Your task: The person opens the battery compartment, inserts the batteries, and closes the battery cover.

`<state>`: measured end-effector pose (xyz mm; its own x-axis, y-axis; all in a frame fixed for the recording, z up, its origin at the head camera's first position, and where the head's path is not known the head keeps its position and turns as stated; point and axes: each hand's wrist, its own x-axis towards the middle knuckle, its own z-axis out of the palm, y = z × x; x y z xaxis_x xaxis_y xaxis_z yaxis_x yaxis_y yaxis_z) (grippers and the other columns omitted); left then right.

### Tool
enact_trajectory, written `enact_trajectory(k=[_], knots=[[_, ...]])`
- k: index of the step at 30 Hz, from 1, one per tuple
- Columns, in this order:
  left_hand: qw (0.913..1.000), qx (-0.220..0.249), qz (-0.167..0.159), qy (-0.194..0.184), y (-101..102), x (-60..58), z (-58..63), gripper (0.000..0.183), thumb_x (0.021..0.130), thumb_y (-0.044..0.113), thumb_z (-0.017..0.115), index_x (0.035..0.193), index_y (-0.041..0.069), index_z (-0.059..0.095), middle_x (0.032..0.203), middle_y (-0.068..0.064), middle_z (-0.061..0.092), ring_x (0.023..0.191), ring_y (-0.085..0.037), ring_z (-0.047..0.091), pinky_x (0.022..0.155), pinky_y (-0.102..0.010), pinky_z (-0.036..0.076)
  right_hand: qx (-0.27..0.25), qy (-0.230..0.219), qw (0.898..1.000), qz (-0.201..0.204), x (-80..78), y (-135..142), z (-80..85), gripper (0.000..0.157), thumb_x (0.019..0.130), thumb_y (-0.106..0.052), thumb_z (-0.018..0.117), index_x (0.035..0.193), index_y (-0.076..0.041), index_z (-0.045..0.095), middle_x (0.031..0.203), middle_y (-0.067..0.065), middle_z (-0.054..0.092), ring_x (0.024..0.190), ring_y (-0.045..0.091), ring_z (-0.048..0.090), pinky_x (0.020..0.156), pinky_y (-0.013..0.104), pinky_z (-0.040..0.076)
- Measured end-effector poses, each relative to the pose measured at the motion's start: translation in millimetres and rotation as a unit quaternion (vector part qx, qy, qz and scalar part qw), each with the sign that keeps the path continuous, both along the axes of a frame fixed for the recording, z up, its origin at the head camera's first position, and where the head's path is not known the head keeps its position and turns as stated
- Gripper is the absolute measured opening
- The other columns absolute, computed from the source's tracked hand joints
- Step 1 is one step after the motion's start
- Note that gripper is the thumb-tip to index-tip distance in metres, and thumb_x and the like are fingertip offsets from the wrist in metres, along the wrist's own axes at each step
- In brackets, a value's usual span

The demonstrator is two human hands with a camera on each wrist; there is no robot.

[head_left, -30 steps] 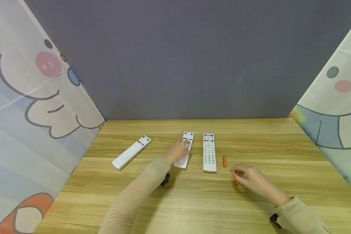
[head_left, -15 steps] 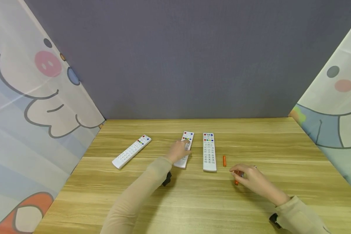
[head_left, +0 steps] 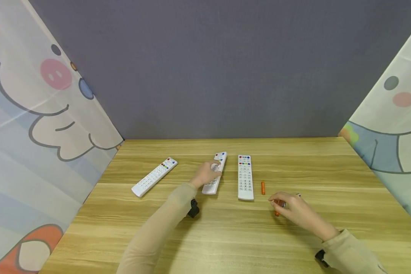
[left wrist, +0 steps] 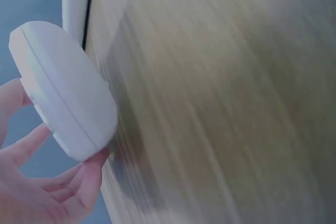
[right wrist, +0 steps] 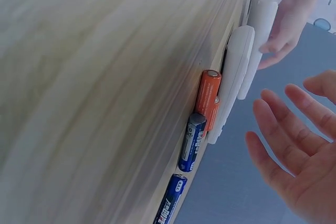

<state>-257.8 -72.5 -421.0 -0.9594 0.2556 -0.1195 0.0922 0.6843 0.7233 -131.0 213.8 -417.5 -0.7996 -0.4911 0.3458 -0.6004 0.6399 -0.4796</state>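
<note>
My left hand [head_left: 204,175] grips a white remote control [head_left: 210,188] by its sides, near the middle of the table. In the left wrist view, this remote [left wrist: 68,93] is raised off the wood, its end toward the camera. My right hand [head_left: 292,209] hovers above several batteries with its fingers loosely bent and nothing in them. Beneath it in the right wrist view are two orange batteries [right wrist: 208,92] and two blue batteries [right wrist: 192,142]. From the head view, one orange battery [head_left: 263,188] lies left of the hand; another [head_left: 276,213] is partly hidden under it.
A second white remote [head_left: 245,179] lies buttons up, right of the held one. Farther left, a third remote [head_left: 154,177] lies slanted on the wooden table [head_left: 226,236]. A grey panel [head_left: 226,68] stands behind, with printed cloths [head_left: 13,125] at both sides.
My left hand has lifted the middle remote slightly off the table, shifting it a little to the left and tilting it. My right hand stays where it was.
</note>
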Motion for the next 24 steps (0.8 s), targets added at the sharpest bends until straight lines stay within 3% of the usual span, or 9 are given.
enact_trajectory(k=[5, 11, 18, 24], knots=[[0.9957, 0.084, 0.031, -0.024, -2.8, 2.4, 1.3, 0.045, 0.081, 0.017, 0.061, 0.124, 0.011, 0.049, 0.115, -0.019, 0.052, 0.066, -0.016, 0.056, 0.053, -0.025, 0.051, -0.001, -0.009, 1.000, -0.006, -0.6, -0.9, -1.2, 0.011, 0.081, -0.007, 0.062, 0.091, -0.002, 0.064, 0.077, -0.002, 0.062, 0.065, -0.003, 0.049, 0.053, 0.017, 0.047], [0.9816, 0.178, 0.054, -0.041, -7.2, 8.8, 7.7, 0.043, 0.081, 0.013, 0.059, 0.123, 0.008, 0.050, 0.106, -0.023, 0.055, 0.075, -0.020, 0.057, 0.061, -0.027, 0.051, 0.005, -0.009, 1.000, -0.009, -0.4, -2.4, -0.6, 0.012, 0.080, -0.006, 0.062, 0.091, -0.002, 0.064, 0.076, -0.004, 0.061, 0.064, -0.003, 0.049, 0.053, 0.017, 0.047], [0.9676, 0.229, 0.075, -0.075, -9.2, 15.2, 11.7, 0.044, 0.081, 0.016, 0.059, 0.124, 0.013, 0.049, 0.108, -0.018, 0.056, 0.069, -0.016, 0.054, 0.050, -0.024, 0.047, -0.009, -0.007, 1.000, 0.004, 1.6, -4.7, 0.5, 0.011, 0.080, -0.004, 0.062, 0.091, -0.001, 0.063, 0.074, -0.004, 0.060, 0.062, -0.003, 0.049, 0.050, 0.016, 0.045], [0.9514, 0.278, 0.092, -0.096, -9.6, 23.5, 16.8, 0.044, 0.081, 0.016, 0.059, 0.124, 0.015, 0.049, 0.100, -0.013, 0.056, 0.065, -0.015, 0.052, 0.057, -0.027, 0.048, -0.006, -0.015, 1.000, -0.004, 2.9, -8.8, 1.5, 0.010, 0.081, -0.008, 0.062, 0.090, -0.004, 0.064, 0.080, -0.001, 0.061, 0.064, -0.004, 0.048, 0.051, 0.016, 0.045]])
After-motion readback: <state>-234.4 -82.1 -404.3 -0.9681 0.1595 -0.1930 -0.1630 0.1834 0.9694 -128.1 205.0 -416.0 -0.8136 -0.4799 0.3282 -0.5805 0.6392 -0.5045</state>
